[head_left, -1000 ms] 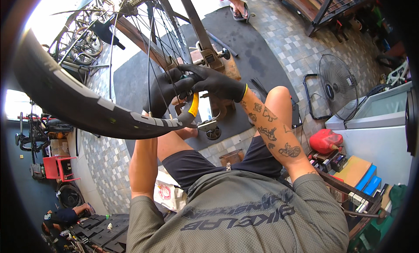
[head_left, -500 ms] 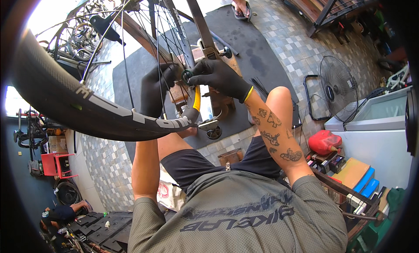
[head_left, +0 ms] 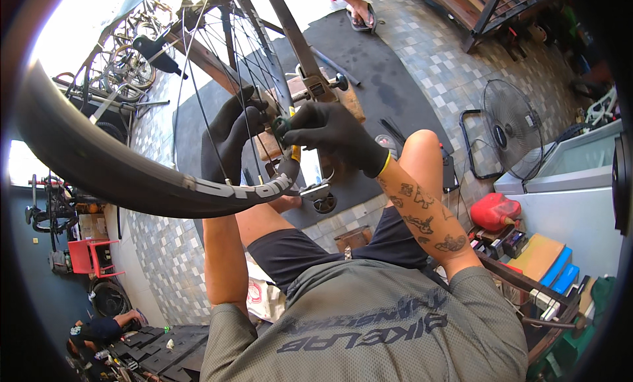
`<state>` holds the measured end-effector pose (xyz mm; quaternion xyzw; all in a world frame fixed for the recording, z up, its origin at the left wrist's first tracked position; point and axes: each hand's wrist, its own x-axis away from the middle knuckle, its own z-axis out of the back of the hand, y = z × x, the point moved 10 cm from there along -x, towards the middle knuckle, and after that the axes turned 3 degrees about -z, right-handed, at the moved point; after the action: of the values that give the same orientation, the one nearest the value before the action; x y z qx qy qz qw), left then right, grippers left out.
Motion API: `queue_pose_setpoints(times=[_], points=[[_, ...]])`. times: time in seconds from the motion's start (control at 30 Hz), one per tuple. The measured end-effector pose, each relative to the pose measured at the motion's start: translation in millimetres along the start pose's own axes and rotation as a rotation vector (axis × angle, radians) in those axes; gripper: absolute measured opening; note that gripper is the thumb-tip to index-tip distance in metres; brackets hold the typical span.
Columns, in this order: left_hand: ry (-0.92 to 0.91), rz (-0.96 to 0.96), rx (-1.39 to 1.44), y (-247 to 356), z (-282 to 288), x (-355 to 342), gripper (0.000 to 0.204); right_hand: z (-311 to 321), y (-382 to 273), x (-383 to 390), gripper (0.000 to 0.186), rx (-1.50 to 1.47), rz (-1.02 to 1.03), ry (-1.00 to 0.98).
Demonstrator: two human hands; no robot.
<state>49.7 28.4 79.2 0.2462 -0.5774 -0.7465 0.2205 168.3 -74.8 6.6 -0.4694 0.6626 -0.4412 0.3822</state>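
Note:
A black bicycle wheel [head_left: 132, 184] with thin spokes and pale lettering sweeps across the left side, upright in a metal wheel stand [head_left: 290, 39]. My right hand [head_left: 336, 135], gloved in black with a yellow cuff edge, pinches a small round dark-green spoke wrench [head_left: 280, 126] at the rim. Just below the wrench, a yellow strip [head_left: 295, 155] shows on the rim. My left hand [head_left: 227, 131], also in a black glove, is behind the spokes with its fingers curled close to the wrench. Whatever those fingertips hold is hidden.
A knob [head_left: 339, 81] sticks out from the stand's arm. To the right stand a floor fan [head_left: 511, 131], a red fuel can [head_left: 494, 211] and a white chest [head_left: 567, 217]. Another person's sandalled foot [head_left: 361, 16] is at the far side. Bicycles [head_left: 135, 59] crowd the far left.
The wheel has turned, shifting its lettering and the yellow strip along the rim. Both hands stay by the rim; my right hand and the wrench have dropped slightly nearer.

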Motion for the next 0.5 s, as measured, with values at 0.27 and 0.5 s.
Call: queue_pose_setpoints(times=[0.27,0.5], points=[[0.025,-0.043,-0.065,-10.4,-1.3,-3.8,0.058,-3.1,7.9,-7.0,0.022,-0.022,-0.009,-0.055],[0.045,-0.063,-0.133,-21.9,0.4,-9.9,0.062,-3.2,7.9,-11.6,0.041,-0.047,-0.007,-0.021]])
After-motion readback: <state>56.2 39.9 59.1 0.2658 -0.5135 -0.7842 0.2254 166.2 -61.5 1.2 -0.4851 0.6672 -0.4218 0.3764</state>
